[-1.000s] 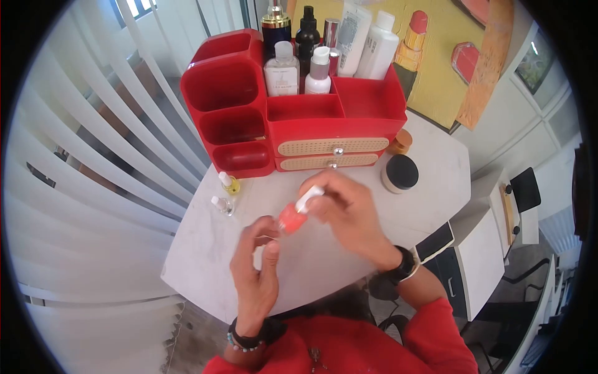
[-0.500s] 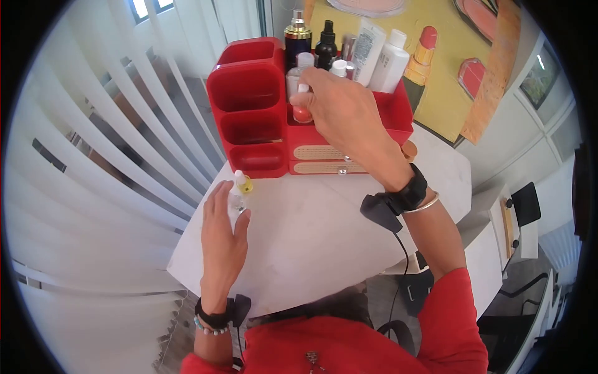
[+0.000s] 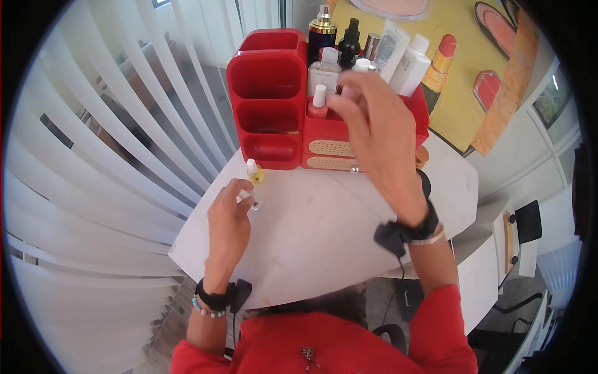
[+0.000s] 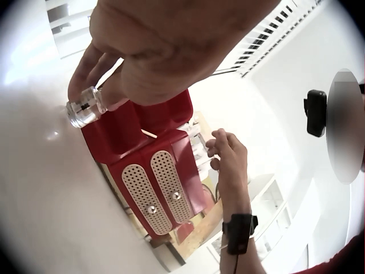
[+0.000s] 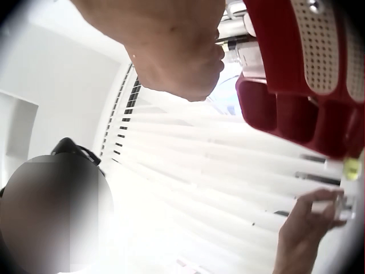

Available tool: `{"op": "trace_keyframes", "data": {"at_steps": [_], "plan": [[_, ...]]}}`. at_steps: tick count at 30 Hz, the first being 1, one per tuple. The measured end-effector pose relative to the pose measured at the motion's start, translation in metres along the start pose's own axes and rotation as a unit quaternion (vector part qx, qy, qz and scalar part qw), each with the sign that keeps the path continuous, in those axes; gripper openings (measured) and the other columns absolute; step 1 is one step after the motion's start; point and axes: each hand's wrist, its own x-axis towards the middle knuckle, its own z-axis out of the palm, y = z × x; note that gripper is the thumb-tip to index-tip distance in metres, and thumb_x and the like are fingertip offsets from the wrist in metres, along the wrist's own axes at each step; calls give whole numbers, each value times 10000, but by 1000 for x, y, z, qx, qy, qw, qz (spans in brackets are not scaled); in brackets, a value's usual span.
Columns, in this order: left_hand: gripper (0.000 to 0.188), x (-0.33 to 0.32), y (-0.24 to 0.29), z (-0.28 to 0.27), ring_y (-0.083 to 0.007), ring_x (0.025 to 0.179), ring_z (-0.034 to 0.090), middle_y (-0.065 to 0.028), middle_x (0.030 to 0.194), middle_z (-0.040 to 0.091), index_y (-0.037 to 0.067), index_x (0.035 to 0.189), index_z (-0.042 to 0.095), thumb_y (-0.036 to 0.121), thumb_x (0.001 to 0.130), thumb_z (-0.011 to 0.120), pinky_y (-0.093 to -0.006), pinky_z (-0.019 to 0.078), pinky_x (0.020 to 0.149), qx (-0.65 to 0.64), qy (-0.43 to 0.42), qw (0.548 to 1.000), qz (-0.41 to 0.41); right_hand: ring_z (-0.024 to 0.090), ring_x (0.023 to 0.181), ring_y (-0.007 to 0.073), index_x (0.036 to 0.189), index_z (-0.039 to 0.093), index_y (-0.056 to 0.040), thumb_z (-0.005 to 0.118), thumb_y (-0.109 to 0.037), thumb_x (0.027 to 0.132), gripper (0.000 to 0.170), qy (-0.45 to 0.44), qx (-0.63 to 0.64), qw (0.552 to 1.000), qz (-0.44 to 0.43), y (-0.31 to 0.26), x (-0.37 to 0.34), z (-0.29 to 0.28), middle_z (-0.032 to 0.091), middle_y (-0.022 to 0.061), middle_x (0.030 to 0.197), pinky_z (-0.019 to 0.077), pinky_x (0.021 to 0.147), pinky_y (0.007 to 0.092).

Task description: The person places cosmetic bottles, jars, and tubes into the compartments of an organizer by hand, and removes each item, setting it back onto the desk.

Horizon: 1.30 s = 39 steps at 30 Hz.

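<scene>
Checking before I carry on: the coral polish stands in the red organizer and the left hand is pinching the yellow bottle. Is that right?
Not quite: the left hand pinches the clear bottle, not the yellow bottle, as the left wrist view shows. The coral polish does stand in the red organizer.

Legible text: none in any view. Marks seen, unread:

Head view, between 12 and 1 o'clock: clear bottle [image 3: 322,75] in red organiser [image 3: 268,57]; pale front label, faint print, too blurred to read. At 1 o'clock: white tube [image 3: 392,51], tilted; block of small grey lines on face, wording too fine. Between 1 and 2 o'clock: white bottle [image 3: 410,70], tilted; greyish characters along body, unreadable.

Right wrist view, 1 o'clock: clear bottle's pale label again, blurred, wording lost.
</scene>
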Motion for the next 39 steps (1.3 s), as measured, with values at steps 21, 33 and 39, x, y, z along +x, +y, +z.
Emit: {"op": "trace_keyframes", "data": {"at_steps": [21,33,39], "plan": [[350,-44,74,53,-256,1109,668,-121,1296,708,30,1352,682,44,1014,773,-362,573,902,-252,42,961,105,690,1129,168,1362,589,-19,740,-111,1079,333,-170,487,797,315,-21,-137,-13,705,98,1247,588,908,355],[431,-49,79,59,-356,1208,632,-135,1338,735,38,1308,740,-96,899,724,-453,495,1069,-89,47,972,214,736,1063,150,1297,657,5,715,-107,1100,234,-124,478,807,323,-13,-146,-18,727,90,1171,598,948,322],[459,-50,70,57,-321,1218,649,-168,1379,711,11,1384,666,-96,941,718,-402,582,945,-98,97,963,232,741,1081,152,1243,698,-6,759,-101,1059,216,-35,399,861,315,-11,-119,-32,738,85,1183,591,954,310]]}}
